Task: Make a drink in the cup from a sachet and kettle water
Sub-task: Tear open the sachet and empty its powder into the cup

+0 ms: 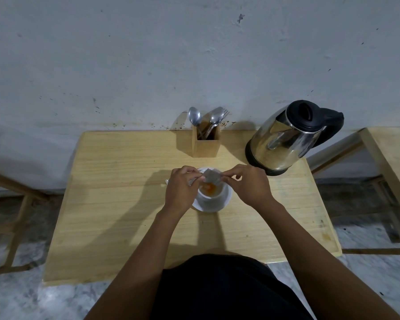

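Note:
A white cup (211, 197) stands on a white saucer (226, 199) in the middle of the wooden table. Orange powder (210, 188) lies inside the cup. Directly above the cup, a small silver sachet (212, 176) is held between both hands. My left hand (181, 188) pinches its left edge and my right hand (248, 183) pinches its right edge. The steel kettle (286, 138) with a black lid and handle stands at the table's back right, apart from my hands.
A wooden holder (206, 142) with spoons and a fork stands at the back of the table (125, 204), against the wall. Wooden furniture frames stand to the left (16, 218) and right (388, 158) of the table.

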